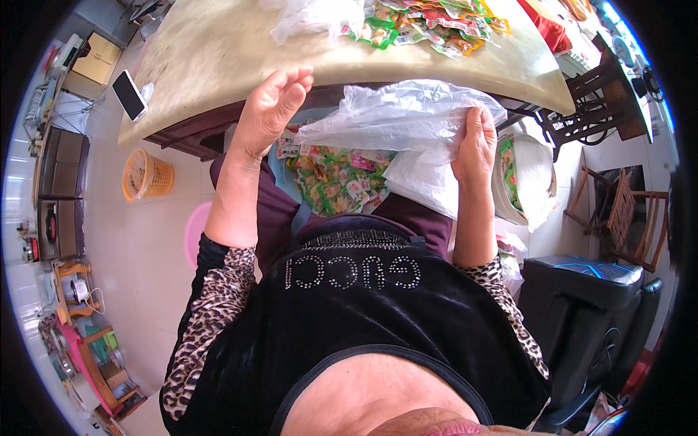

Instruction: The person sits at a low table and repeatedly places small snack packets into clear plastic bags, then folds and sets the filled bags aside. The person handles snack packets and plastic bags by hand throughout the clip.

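Note:
A clear plastic bag (pixel 398 120) hangs across the front of the table (pixel 218 60), gripped at its right end by my right hand (pixel 475 144). My left hand (pixel 275 111) is raised to the left of the bag, holding nothing, its fingers extended and the thumb a little apart. Below the bag, between my knees, many small sealed snack packets (pixel 338 182) in green, red and white fill a light blue container (pixel 281 180). Part of that container is hidden by the bag and my legs.
More snack packets (pixel 431 27) and a crumpled white plastic bag (pixel 322 19) lie on the table. A phone on a stand (pixel 130 95) is at the table's left edge. On the floor are a yellow basket (pixel 148 174), a white bucket (pixel 523 180) and a black armchair (pixel 578 305).

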Motion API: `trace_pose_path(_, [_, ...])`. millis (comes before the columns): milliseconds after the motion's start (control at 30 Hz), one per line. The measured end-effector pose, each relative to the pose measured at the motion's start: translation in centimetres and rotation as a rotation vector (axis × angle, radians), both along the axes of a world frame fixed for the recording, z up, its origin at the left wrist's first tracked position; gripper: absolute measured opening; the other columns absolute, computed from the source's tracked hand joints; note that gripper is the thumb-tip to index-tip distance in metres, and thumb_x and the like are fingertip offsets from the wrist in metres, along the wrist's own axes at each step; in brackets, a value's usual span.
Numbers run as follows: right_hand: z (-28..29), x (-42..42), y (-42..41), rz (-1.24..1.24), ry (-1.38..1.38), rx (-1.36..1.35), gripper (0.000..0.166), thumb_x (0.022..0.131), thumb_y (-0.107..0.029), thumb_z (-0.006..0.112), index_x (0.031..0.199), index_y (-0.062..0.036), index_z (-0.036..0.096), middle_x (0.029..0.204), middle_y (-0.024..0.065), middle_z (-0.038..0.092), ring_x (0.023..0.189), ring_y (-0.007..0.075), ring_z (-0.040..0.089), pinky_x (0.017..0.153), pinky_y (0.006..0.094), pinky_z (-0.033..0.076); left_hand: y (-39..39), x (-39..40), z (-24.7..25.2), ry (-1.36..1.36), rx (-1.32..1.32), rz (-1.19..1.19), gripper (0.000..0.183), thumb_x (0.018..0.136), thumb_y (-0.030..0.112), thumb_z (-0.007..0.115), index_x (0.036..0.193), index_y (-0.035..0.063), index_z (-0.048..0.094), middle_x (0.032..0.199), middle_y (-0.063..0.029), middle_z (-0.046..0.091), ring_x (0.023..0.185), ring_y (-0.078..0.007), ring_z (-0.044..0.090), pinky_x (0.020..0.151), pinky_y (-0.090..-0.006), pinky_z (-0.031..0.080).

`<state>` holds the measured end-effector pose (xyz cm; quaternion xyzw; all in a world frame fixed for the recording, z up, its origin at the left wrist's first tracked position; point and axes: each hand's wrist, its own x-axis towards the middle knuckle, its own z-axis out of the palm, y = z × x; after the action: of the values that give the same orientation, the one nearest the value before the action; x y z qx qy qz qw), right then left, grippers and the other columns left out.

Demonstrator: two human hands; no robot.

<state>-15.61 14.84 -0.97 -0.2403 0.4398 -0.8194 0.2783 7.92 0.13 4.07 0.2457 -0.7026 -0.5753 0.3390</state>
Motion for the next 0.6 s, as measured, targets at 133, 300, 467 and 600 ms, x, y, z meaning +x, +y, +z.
trace_pose_path(133, [0.5,0.3,0.3,-0.016,0.037,0.023,0.018,0.089,-0.018,0.045,0.08,-0.0101,0.058,0.067,-0.0074,0.05,0.053,-0.0004,0.037,0.044,0.0145,0.026,1.2,-1.7,1.6,0.003,-0.029,-0.181,0.062,0.071,0.047,0.061,0.111,0.0019,0.048,0.099,-0.0054,0.054,0.091,-0.012,0.049,0.08,-0.0257,0.037])
trace_pose_path(300, [0.6,0.5,0.4,-0.027,0.058,0.049,0.015,0.087,-0.017,0.048,0.082,-0.0086,0.059,0.067,-0.0065,0.051,0.055,0.0001,0.039,0.047,0.0139,0.029,2.3,-3.8,1.2,-0.102,-0.025,-0.183,0.035,0.069,0.007,0.067,0.1,0.0024,0.053,0.09,-0.0022,0.055,0.082,-0.0075,0.05,0.072,-0.0212,0.042])
trace_pose_path(467, [0.9,0.0,1.4,-0.041,0.227,0.168,0.01,0.083,-0.015,0.056,0.081,-0.0053,0.059,0.065,-0.0062,0.051,0.054,0.0002,0.04,0.048,0.0145,0.029,0.3,-3.8,1.2,0.1,0.222,-0.23,0.009,0.073,0.001,0.059,0.079,0.0046,0.053,0.072,-0.0011,0.054,0.063,-0.0094,0.052,0.063,-0.0228,0.045])
trace_pose_path(600, [0.8,-1.0,2.4,-0.078,0.277,0.222,0.01,0.082,-0.013,0.056,0.081,-0.0039,0.059,0.062,-0.0073,0.05,0.052,-0.0001,0.038,0.046,0.0149,0.028,-2.7,-2.8,1.1,0.378,0.44,-0.221,0.008,0.073,-0.001,0.057,0.078,0.0053,0.054,0.07,-0.0039,0.056,0.06,-0.0112,0.054,0.056,-0.0247,0.047])
